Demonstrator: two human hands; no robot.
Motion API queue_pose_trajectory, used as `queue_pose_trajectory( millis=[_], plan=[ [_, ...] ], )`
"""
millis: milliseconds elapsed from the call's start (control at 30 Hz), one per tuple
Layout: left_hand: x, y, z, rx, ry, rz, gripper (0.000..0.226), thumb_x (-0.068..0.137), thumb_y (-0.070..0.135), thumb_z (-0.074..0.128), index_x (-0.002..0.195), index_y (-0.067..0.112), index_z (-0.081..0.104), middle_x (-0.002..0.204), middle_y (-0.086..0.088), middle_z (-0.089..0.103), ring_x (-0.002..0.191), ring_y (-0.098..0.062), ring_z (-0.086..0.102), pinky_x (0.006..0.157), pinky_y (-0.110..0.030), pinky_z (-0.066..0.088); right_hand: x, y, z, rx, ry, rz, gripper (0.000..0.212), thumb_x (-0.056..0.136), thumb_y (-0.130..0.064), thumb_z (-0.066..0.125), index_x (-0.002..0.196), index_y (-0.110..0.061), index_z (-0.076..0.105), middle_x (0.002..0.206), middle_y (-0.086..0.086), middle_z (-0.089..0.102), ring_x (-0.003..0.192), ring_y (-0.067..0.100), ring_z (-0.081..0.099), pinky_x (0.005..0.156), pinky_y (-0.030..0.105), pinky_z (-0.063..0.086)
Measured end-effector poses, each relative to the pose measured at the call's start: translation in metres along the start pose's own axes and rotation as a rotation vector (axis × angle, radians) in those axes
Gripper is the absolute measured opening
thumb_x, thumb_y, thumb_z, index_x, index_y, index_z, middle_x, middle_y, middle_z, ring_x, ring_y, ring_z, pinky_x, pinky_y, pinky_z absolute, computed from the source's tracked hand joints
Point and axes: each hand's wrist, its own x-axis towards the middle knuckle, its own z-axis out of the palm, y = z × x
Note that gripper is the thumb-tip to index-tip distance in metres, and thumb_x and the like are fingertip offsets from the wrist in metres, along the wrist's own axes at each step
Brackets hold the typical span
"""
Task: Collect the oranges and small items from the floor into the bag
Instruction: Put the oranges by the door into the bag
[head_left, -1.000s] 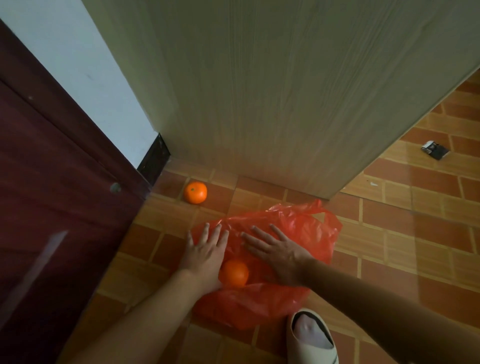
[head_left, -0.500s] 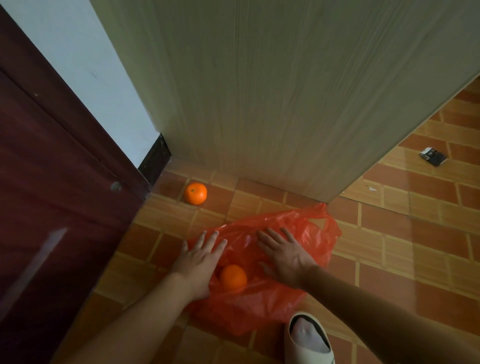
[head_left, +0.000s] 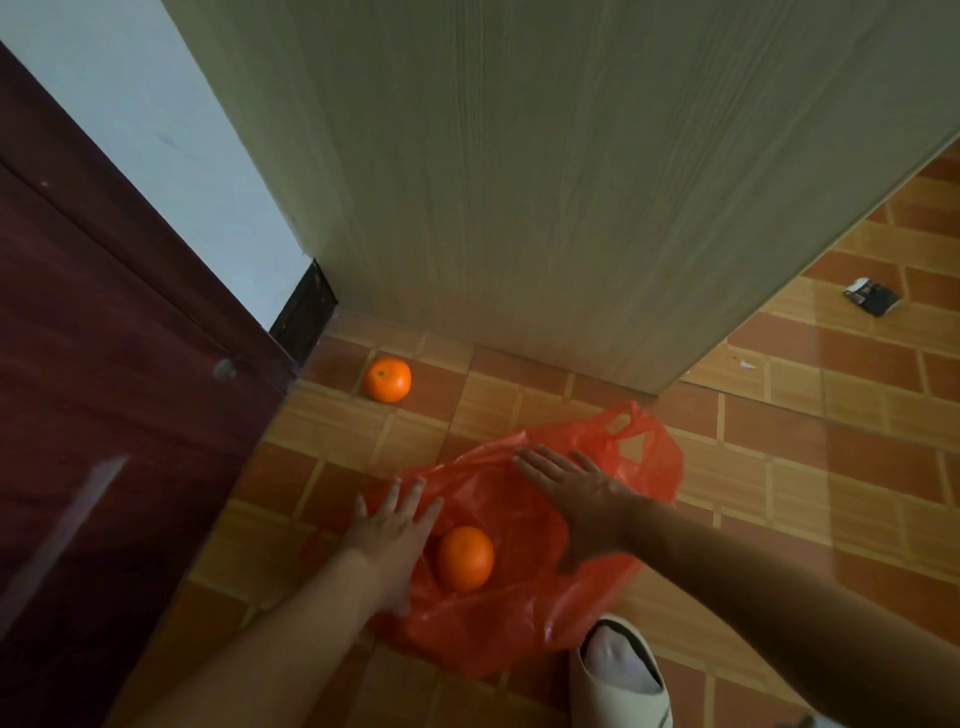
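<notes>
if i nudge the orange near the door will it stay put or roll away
The loose orange is round and sits on smooth, glossy floor tiles, so it would probably roll. The door just behind it would likely stop it. It looks firm enough to grip whole.

Orange tiled floor fills the bottom; pale wood panel at centre, dark red door at left, white wall between them.

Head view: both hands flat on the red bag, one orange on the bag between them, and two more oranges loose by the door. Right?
Not quite. The head view shows only one loose orange by the door. The rest holds: left hand and right hand lie flat on the red bag, one orange between them.
</notes>
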Motion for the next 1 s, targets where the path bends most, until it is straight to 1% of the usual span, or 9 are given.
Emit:
queue_pose_trajectory(
  millis=[133,267,333,400,600,700,767,933,1000],
  plan=[
    [0.001,-0.001,0.005,0.042,-0.096,-0.024,0.144,0.071,0.052,0.089,0.162,0.023,-0.019,0.169,-0.012,-0.026,0.156,-0.041,-0.016,0.121,-0.071,0.009,-0.011,-0.005,0.033,-0.077,-0.047,-0.011,0.163,0.057,-0.069,0.089,0.155,-0.027,-0.035,0.168,0.002,-0.028,0.154,0.023,-0.021,0.125,0.057,-0.007],
    [0.005,0.007,0.008,0.136,-0.143,-0.037,0.145,0.071,0.048,0.090,0.161,0.018,-0.020,0.168,-0.016,-0.026,0.155,-0.043,-0.017,0.119,-0.072,0.010,-0.006,0.001,0.050,-0.112,-0.025,0.033,0.142,0.079,-0.061,0.078,0.155,-0.024,-0.036,0.168,0.006,-0.026,0.156,0.027,-0.017,0.122,0.054,-0.013],
    [0.006,0.010,0.008,0.180,-0.129,-0.056,0.136,0.078,0.043,0.086,0.162,0.018,-0.018,0.168,-0.017,-0.025,0.155,-0.043,-0.016,0.119,-0.072,0.011,-0.002,0.006,0.051,-0.121,-0.001,0.064,0.132,0.088,-0.058,0.071,0.153,-0.024,-0.039,0.169,0.007,-0.025,0.157,0.029,-0.014,0.120,0.054,-0.015],
    [0.005,0.011,0.005,0.192,-0.076,-0.074,0.113,0.093,0.033,0.073,0.163,0.018,-0.014,0.169,-0.016,-0.023,0.156,-0.042,-0.014,0.120,-0.071,0.011,0.004,0.009,0.048,-0.130,0.000,0.091,0.127,0.091,-0.056,0.067,0.153,-0.023,-0.039,0.169,0.007,-0.025,0.158,0.030,-0.013,0.121,0.056,-0.014],
    [0.014,-0.004,0.000,0.100,0.163,-0.224,0.086,0.104,0.016,0.048,0.163,0.020,-0.015,0.170,-0.014,-0.019,0.157,-0.040,-0.014,0.120,-0.069,0.010,0.020,0.020,0.023,-0.043,0.078,0.253,0.132,0.079,-0.087,0.053,0.158,-0.019,-0.029,0.171,0.008,-0.019,0.158,0.029,-0.013,0.126,0.058,-0.002],
    [0.015,-0.007,-0.002,-0.002,0.177,-0.216,0.105,0.096,0.024,0.066,0.163,0.021,-0.014,0.170,-0.012,-0.020,0.157,-0.038,-0.016,0.122,-0.068,0.005,0.022,0.025,0.007,-0.009,0.087,0.306,0.133,0.081,-0.080,0.061,0.156,-0.021,-0.032,0.165,0.007,-0.030,0.156,0.029,-0.021,0.126,0.058,-0.004],
    [0.016,-0.006,-0.003,-0.099,0.197,-0.192,0.107,0.093,0.036,0.068,0.164,0.022,-0.011,0.171,-0.010,-0.018,0.157,-0.036,-0.017,0.122,-0.068,0.003,0.015,0.018,-0.002,0.024,0.110,0.290,0.127,0.086,-0.072,0.062,0.158,-0.021,-0.029,0.164,0.005,-0.033,0.155,0.027,-0.024,0.126,0.058,-0.004],
    [0.018,0.004,-0.016,-0.325,0.277,-0.090,0.095,0.093,0.051,0.058,0.165,0.022,0.002,0.173,-0.004,-0.009,0.158,-0.030,-0.013,0.124,-0.064,0.004,-0.017,-0.020,-0.016,0.277,0.333,0.092,0.088,0.096,-0.040,0.047,0.165,-0.030,-0.006,0.173,-0.009,-0.011,0.157,0.012,-0.019,0.128,0.056,0.004],
    [0.019,0.009,-0.017,-0.319,0.267,-0.055,0.100,0.091,0.061,0.059,0.165,0.022,0.003,0.173,-0.004,-0.008,0.158,-0.030,-0.012,0.124,-0.064,0.005,-0.023,-0.034,-0.019,0.320,0.339,0.031,0.088,0.095,-0.047,0.048,0.165,-0.032,-0.002,0.173,-0.012,-0.009,0.157,0.008,-0.018,0.129,0.053,0.002]
  ],
)
